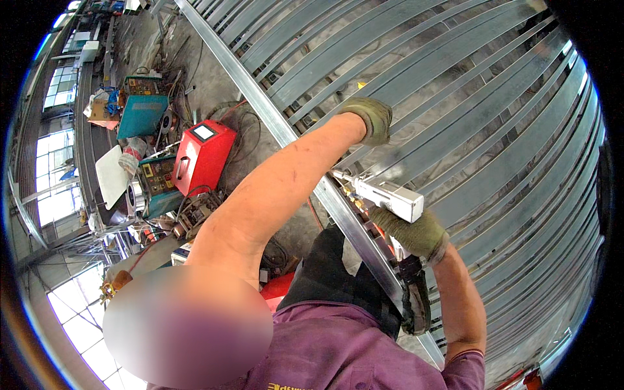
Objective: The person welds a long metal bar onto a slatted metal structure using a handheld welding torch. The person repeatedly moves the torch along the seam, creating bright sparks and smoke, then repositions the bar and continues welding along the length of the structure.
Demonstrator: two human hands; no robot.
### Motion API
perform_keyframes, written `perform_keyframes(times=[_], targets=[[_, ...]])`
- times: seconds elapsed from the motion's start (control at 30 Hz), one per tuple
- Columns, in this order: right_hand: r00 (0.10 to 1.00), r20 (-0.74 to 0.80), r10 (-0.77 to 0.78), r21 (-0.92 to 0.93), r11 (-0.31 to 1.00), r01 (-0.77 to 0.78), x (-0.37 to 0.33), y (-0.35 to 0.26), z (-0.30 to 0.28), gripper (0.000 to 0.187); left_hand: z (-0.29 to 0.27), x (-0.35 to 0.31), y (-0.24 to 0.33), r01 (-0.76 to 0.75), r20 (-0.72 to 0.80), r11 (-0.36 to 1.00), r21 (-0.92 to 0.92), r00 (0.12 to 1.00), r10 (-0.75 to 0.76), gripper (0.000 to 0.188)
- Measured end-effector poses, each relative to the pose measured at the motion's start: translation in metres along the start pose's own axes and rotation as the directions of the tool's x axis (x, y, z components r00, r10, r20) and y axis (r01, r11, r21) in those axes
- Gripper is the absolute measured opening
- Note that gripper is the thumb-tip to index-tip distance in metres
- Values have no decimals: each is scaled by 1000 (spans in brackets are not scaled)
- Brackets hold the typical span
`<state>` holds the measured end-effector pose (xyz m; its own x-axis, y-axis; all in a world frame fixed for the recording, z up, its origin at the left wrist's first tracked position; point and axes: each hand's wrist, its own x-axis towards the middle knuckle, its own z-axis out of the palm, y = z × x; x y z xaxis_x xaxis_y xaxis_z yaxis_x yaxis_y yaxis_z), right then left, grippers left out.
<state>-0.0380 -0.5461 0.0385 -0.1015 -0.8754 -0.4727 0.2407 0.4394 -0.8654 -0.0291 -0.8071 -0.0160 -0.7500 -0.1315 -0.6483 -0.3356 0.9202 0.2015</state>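
My left hand (370,120), in a green work glove, is closed over the edge of a grey metal slat (390,82), its fingers curled down and partly hidden. My right hand (416,234), gloved the same way, grips a white, boxy welding gun (396,200). The gun's narrow nozzle (344,177) points toward the slat ends beside a bright metal rail (338,207). A thick black cable sleeve (416,302) hangs below the gun. Long parallel slats run off to the right from the rail, with gaps between them.
To the left stand a red box-shaped machine (203,156) and teal welding machines (142,107), with cables (250,130) across the concrete floor around them. A white panel (112,175) leans nearby. The rail crosses close in front of my legs (325,273).
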Motion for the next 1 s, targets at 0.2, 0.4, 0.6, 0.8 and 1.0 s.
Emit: perform_keyframes(times=[0.2, 0.4, 0.6, 0.8, 1.0], targets=[[997, 21, -78, -154, 985, 80, 2, -3, 0, 43, -8, 0, 4, 27, 65, 1000, 4, 998, -27, 48], [999, 41, -23, -155, 987, 29, 1, -5, 2, 44, -3, 3, 3, 13, 27, 1000, 24, 1000, -14, 48], [999, 45, -25, -195, 980, 33, 0, -10, 5, 48, -5, 2, 4, 15, 30, 1000, 19, 999, -16, 50], [999, 43, 0, -237, 971, 10, -1, -13, 5, 46, -16, 3, 9, 62, 220, 996, 67, 973, -76, 49], [999, 42, 2, -161, 987, 4, -2, -15, 5, 44, -12, 0, 7, 44, 106, 998, 40, 993, -48, 50]])
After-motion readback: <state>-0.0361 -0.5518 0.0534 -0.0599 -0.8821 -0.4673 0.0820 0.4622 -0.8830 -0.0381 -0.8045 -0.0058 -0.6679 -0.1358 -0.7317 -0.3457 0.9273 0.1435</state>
